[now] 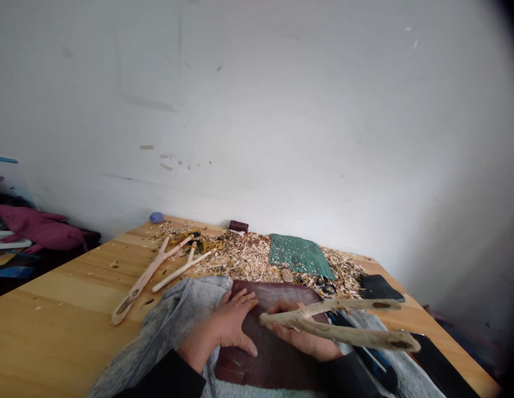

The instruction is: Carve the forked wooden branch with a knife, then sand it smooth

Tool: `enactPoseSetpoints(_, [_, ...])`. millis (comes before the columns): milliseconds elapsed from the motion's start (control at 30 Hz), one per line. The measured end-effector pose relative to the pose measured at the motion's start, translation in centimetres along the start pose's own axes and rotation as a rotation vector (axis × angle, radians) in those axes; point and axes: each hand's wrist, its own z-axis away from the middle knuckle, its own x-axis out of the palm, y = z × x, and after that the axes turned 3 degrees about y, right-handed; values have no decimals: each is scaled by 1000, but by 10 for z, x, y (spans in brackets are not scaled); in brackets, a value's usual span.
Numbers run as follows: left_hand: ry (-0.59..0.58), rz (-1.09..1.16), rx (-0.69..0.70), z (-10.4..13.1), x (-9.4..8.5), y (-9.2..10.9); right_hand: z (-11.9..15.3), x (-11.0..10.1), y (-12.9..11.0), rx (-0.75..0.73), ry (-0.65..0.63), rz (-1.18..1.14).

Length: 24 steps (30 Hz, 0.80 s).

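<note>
Nearest the camera, a dark leather sheet lies over a grey cloth at the table's near edge. The left hand lies flat on the leather, fingers spread and pressing down. At three o'clock from it, the right hand is closed around a forked stick; its two prongs point away toward three o'clock and hang above the leather and cloth.

At eleven o'clock from the hands lie two carved forked pieces, pale and peeled. At twelve o'clock a heap of wood shavings spreads around a green cloth. A blue-handled tool sits under the stick at four o'clock, and scissors lie at one o'clock.

The stick is long and held near one end, so its free prongs could swing and knock the tool or scissors. The leather rests on loose cloth, and it may slide if the left hand eases off. Shavings underfoot of any piece could make it skid.
</note>
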Motion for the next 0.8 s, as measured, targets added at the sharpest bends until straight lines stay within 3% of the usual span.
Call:
enactPoseSetpoints(67, [2,-4,-2,0,1,-1,3,-3,-1,-15,-140,-86])
enactPoseSetpoints(133, [7,-5,1,0,2,-2,5,-11,2,16,-189,-112])
enactPoseSetpoints(267, [2,-6,10,0,2,-1,4,-27,14,114,16,7])
enactPoseSetpoints(400, [3,-5,7,0,0,1,-2,-23,15,55,163,118])
enactPoseSetpoints(633, [10,10,-20,4,-6,8,1,2,-8,-56,-88,-25])
enactPoseSetpoints(733, [7,8,-32,5,-7,10,5,-2,-8,-49,-217,-91])
enactPoseSetpoints(800, [5,10,-29,5,-7,10,6,-10,-4,28,-204,-79])
